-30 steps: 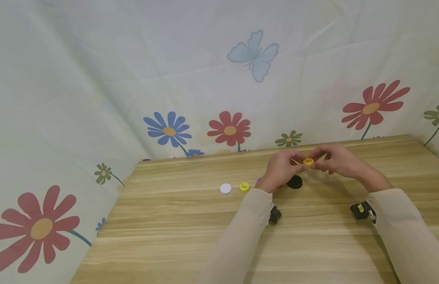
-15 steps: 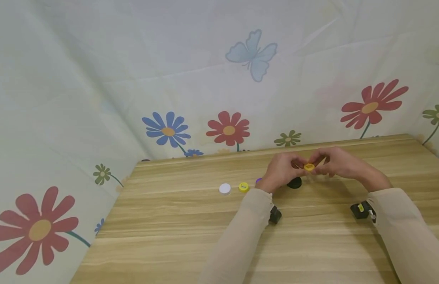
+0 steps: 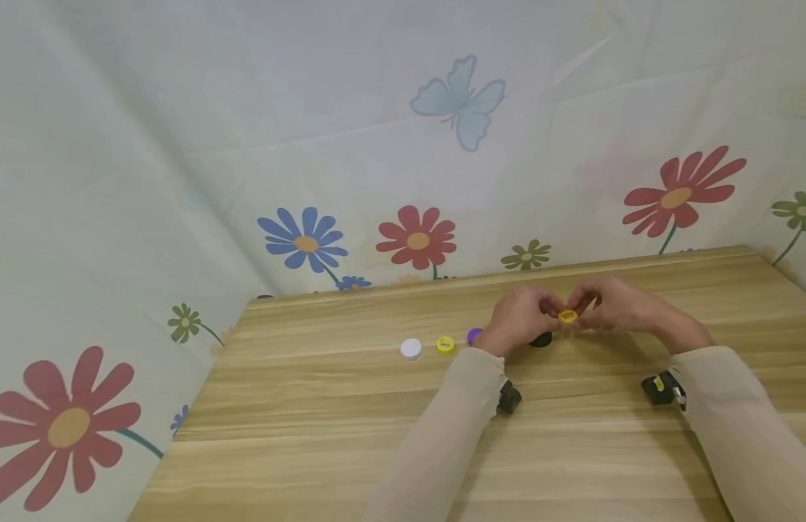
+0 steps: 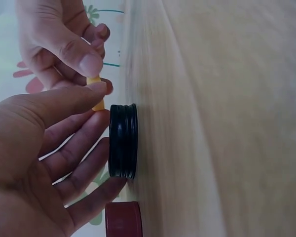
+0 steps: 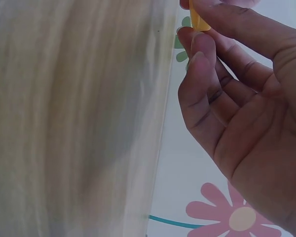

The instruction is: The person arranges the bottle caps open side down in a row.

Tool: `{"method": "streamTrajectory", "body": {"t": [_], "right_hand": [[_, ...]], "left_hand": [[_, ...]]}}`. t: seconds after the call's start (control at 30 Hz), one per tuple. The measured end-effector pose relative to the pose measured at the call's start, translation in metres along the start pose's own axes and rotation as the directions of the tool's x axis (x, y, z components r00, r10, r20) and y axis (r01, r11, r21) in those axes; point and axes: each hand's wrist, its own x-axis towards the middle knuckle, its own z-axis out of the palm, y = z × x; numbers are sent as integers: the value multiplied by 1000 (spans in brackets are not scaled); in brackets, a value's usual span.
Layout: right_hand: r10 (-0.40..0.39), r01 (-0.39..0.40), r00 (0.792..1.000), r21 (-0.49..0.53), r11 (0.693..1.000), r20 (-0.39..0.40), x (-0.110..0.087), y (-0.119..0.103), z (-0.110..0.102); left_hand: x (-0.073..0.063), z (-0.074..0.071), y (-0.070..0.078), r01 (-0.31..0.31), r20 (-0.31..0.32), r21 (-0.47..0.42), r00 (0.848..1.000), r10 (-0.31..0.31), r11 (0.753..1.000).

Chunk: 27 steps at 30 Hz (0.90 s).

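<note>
Thumb and fingers of both hands pinch one small orange-yellow cap (image 3: 567, 316), the left hand (image 3: 522, 317) on its left side and the right hand (image 3: 617, 304) on its right. The left wrist view has this cap edge-on, close beside a black ridged lid (image 4: 123, 140) on the tabletop. Some fingers of the left hand are spread behind that lid. A dark red lid (image 4: 123, 219) follows it in line. In the right wrist view the orange-yellow cap (image 5: 198, 19) shows at the top edge, and the right hand's other fingers are bent.
On the wooden table (image 3: 351, 406), a white lid (image 3: 412, 349), a yellow cap (image 3: 445, 345) and a purple cap (image 3: 475, 336) form a row left of the hands. Behind the table's back edge hangs a flower-printed cloth (image 3: 351, 159).
Both hands have come down toward the tabletop, bringing the orange-yellow cap lower, next to the black lid. More of the purple cap shows, and the left hand covers more of the black lid.
</note>
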Motion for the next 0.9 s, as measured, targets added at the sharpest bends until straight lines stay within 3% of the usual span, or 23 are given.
{"method": "streamTrajectory", "body": {"t": [0.3,0.9], "right_hand": [[-32,32,999,-32,999,-14,2,5,5],[16,-17,1000,19,1000,6,5,8,10]], "left_hand": [[2,4,2,22,22,70,999,-24,997],[2,8,3,26,20,107,999,-28,994]]}}
